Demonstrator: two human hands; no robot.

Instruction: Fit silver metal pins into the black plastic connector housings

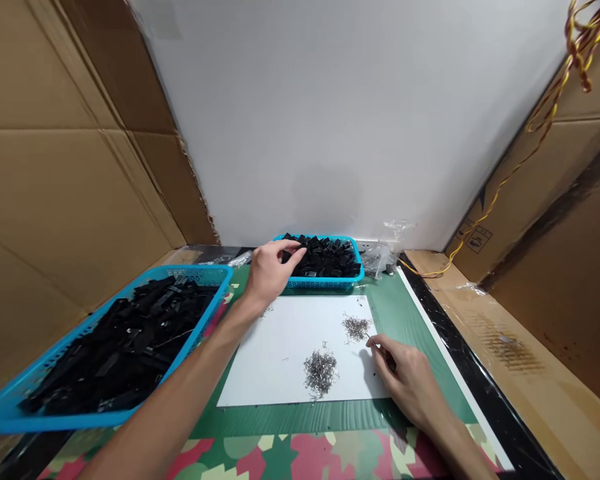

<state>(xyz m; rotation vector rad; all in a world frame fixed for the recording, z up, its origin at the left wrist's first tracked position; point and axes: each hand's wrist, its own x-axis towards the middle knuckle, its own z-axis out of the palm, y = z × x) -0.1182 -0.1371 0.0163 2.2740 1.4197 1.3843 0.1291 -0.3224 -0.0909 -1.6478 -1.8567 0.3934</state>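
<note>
camouflage border point(313, 457) fronts us; our right hand point(410, 375) pinches something thin point(368, 336) beside metal bits point(355, 327) at the sheet's point(275, 380) right edge (white likely reveals them); our left hand point(270, 270), grip unclear, is over black parts point(327, 257).

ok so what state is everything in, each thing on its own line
large basket: upright, heaped with black pieces
small basket: upright, filled with black pieces
white sheet: lying flat
large metal pile: loose, heaped
small metal pile: loose, scattered at its edges
plastic bag: crumpled
wire: twisted, hanging
left hand: curled over the small basket, grip unclear
right hand: curled beside the small metal pile, grip unclear
</note>
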